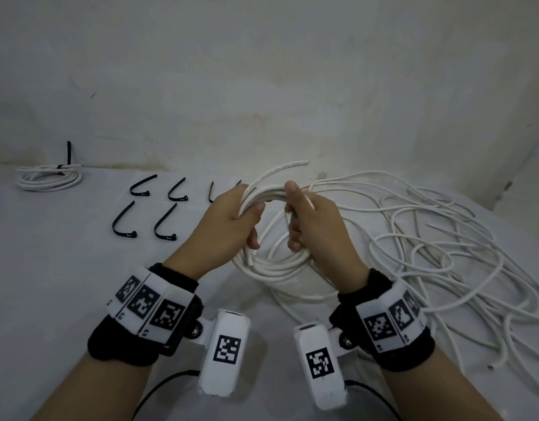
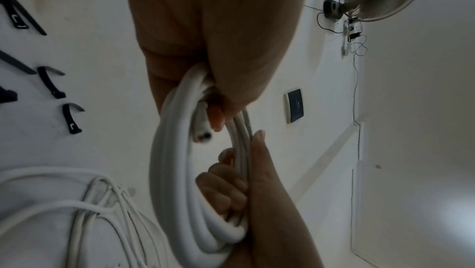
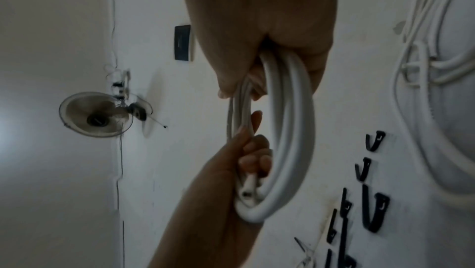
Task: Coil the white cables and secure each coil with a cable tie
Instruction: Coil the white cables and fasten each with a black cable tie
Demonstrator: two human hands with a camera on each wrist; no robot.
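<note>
I hold a white cable coil [image 1: 274, 270] of several loops upright above the table between both hands. My left hand [image 1: 244, 223] grips the loops on the coil's left side, and my right hand [image 1: 297, 221] grips them on the right. A cut end [image 1: 295, 163] sticks out past the top of the coil. In the left wrist view the coil [image 2: 174, 160] runs from my left hand [image 2: 218, 97] down to the right hand [image 2: 246, 187]. The right wrist view shows the coil [image 3: 290, 130] under my right hand [image 3: 246, 81].
Several black cable ties [image 1: 165, 223] lie in two rows on the table left of my hands. A tied white coil [image 1: 49, 177] sits at the far left by the wall. A loose tangle of white cable [image 1: 444, 244] spreads over the right side.
</note>
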